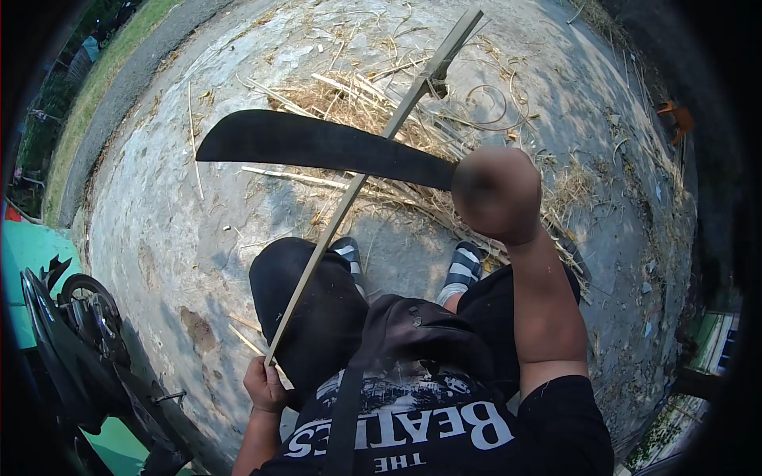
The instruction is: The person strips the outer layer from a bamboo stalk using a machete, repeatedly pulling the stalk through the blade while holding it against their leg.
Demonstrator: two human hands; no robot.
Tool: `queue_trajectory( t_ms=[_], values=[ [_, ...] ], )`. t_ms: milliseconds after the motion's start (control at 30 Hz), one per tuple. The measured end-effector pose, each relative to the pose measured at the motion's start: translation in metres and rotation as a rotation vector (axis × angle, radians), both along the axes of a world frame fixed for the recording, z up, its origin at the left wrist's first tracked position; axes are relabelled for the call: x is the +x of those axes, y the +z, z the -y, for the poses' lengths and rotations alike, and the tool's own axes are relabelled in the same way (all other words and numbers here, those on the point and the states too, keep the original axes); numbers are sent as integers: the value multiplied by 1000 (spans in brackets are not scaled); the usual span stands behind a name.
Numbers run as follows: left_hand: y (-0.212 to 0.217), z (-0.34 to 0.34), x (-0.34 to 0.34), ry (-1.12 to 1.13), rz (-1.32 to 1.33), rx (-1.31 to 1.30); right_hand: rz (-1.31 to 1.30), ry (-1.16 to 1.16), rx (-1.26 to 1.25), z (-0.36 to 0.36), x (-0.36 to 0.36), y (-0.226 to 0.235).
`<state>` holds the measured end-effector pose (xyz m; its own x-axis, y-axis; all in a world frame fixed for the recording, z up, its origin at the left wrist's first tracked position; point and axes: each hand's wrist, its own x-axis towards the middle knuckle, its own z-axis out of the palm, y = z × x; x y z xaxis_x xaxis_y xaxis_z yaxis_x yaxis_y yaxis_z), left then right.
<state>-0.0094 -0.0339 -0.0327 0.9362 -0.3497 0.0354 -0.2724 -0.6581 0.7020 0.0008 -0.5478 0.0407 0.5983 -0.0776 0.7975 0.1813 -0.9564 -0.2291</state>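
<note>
My right hand (500,194) is closed around the handle of a machete (309,143), raised in front of me. Its wide dark blade points left and overlaps a long bamboo strip (317,250) in the picture; whether they touch I cannot tell. The near end of the strip is gripped by my left hand (264,386), down beside my left thigh. From there the strip slants up and to the right, with a node and some loose fibres near its far end. The handle is hidden by my right fist, which is partly blurred.
Split bamboo pieces and pale shavings (341,99) lie heaped on the concrete ground (167,230) beyond my sandalled feet (463,266). A parked motorcycle (87,341) stands at the left. Far right is an orange object (675,120), its kind unclear.
</note>
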Motion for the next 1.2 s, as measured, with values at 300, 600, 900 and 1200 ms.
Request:
queue_trajectory(
  t_ms=[300, 600, 900, 1200],
  values=[
    [3, -3, 8, 37, 212, 189, -517, -173, 15, 12, 0, -7],
    [6, -14, 12, 26, 171, 209, -549, -186, 204, 24, 4, -29],
    [1, -18, 11, 22, 163, 194, -442, -338, 575, 29, 3, -42],
    [3, -18, 17, -5, 122, 165, -440, -173, 476, 26, 14, -49]
  ],
)
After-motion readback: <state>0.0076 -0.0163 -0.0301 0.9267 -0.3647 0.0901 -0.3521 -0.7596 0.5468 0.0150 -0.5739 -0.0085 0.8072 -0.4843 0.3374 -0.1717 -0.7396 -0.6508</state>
